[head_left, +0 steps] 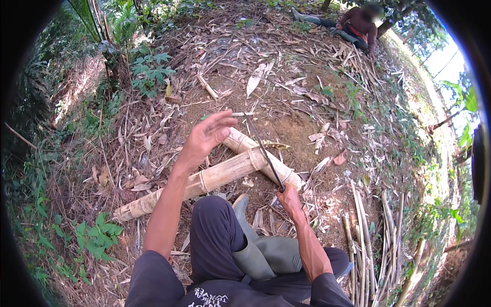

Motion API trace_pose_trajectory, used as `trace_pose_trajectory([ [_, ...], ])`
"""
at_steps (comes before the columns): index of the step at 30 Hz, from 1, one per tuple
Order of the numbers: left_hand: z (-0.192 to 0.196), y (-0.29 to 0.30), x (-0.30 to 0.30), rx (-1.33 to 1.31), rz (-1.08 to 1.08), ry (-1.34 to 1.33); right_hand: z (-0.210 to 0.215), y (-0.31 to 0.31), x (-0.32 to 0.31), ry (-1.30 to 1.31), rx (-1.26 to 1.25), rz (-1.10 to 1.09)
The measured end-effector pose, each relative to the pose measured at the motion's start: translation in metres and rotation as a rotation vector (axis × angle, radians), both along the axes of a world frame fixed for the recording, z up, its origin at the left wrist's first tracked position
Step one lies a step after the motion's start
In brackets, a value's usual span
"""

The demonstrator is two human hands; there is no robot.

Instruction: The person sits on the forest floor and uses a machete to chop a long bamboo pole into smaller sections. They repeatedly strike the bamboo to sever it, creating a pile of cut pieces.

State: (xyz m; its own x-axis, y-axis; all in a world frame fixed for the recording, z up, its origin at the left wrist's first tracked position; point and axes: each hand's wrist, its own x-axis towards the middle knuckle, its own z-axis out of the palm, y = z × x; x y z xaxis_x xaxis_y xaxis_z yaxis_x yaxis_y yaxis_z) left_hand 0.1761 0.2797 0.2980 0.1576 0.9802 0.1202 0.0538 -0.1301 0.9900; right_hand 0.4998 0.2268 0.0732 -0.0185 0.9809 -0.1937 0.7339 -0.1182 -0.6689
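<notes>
My right hand [288,197] grips the handle of a machete [263,148], whose long, thin, dark blade points away and slightly left. Its blade passes in view across the end of a thick, pale bamboo pole [220,171]; I cannot tell whether they touch. That pole lies slanted from the lower left, its right end propped on a second, shorter bamboo piece [279,170] lying crosswise beneath it. Raised above the pole, my left hand [207,135] is open and holds nothing, its fingers stretched toward the right and the thumb apart.
Dry leaves and bamboo scraps cover the sloping ground around my bent legs and green rubber boots [263,256]. Thin sticks [363,245] lie in a bundle at the lower right. Another person [353,28] sits at the far right beside more sticks. Leafy plants [97,235] grow at left.
</notes>
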Motion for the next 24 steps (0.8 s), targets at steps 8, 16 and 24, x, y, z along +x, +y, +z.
trace_pose_trajectory([
  [8, -0.238, -0.028, -0.031, -0.166, -0.097, 1.049, 0.000, 0.010, 0.003, -0.059, -0.024, 0.047],
  [16, -0.272, -0.033, -0.049, -0.065, 0.007, 1.111, -0.013, -0.001, -0.033, 0.074, 0.202, -0.052],
  [24, -0.277, -0.050, -0.087, -0.108, -0.017, 1.081, 0.006, -0.001, -0.080, 0.009, 0.238, 0.088],
])
